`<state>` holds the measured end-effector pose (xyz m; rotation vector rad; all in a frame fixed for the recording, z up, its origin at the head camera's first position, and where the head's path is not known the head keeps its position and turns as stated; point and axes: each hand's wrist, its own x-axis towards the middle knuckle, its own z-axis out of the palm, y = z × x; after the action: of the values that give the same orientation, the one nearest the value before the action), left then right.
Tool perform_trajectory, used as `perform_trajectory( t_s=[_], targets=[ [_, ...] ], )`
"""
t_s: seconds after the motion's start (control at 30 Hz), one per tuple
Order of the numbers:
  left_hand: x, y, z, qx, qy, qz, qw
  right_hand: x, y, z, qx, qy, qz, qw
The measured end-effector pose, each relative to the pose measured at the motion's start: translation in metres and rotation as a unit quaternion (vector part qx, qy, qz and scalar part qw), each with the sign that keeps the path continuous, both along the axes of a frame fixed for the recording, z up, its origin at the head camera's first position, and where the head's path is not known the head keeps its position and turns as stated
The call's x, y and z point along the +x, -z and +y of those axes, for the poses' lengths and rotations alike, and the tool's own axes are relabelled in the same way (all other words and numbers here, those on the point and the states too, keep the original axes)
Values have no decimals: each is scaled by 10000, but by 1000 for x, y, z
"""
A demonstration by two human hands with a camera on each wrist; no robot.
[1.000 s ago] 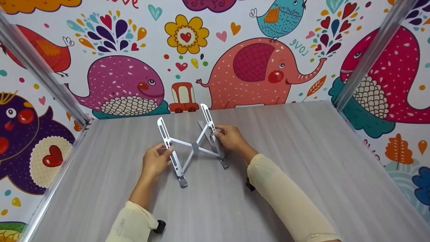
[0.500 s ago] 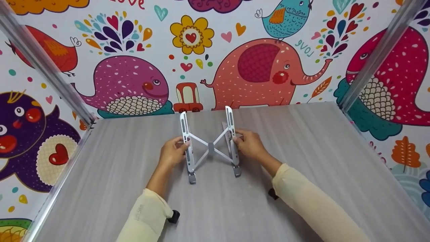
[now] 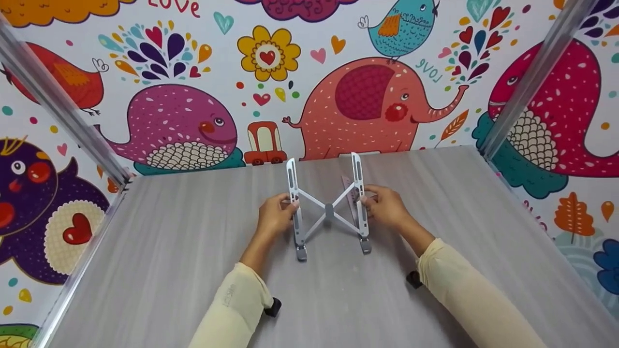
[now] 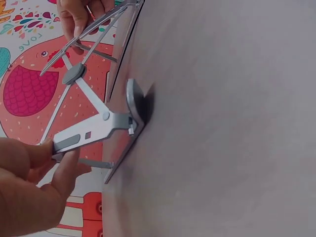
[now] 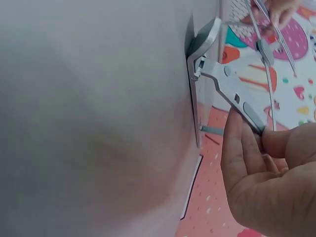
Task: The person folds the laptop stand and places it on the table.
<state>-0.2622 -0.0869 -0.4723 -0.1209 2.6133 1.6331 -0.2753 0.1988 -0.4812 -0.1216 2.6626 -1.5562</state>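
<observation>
A silver folding laptop stand is spread out on the table, its cross bars forming an X around a grey centre hub. My left hand pinches the left side arm between thumb and fingers. On the opposite side, my right hand grips the right arm at about the same height. In the left wrist view, thumb and fingers of the left hand hold the slotted arm above its hinged foot. From the right wrist, the right hand shows the same hold, with the grey-lipped foot against the tabletop.
The grey wood-grain table ends at a wall printed with cartoon animals. Metal posts stand at both back corners. Each wrist carries a small black device.
Both hands and the laptop stand have moved to the right across the table. The stand has turned from a slant to face nearly straight on. Both holds stay the same.
</observation>
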Motion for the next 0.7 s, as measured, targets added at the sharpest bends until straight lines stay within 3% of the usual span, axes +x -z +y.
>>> perform_trajectory(
  t_s=[0.23, 0.7],
  targets=[
    [2, 1, 0, -77, 87, 184, 9998, 1, 1, 0, -106, -21, -258, 9996],
    [0, 1, -1, -143, 73, 178, 9997, -6, -2, 3, -180, -171, -626, 9977]
  ],
)
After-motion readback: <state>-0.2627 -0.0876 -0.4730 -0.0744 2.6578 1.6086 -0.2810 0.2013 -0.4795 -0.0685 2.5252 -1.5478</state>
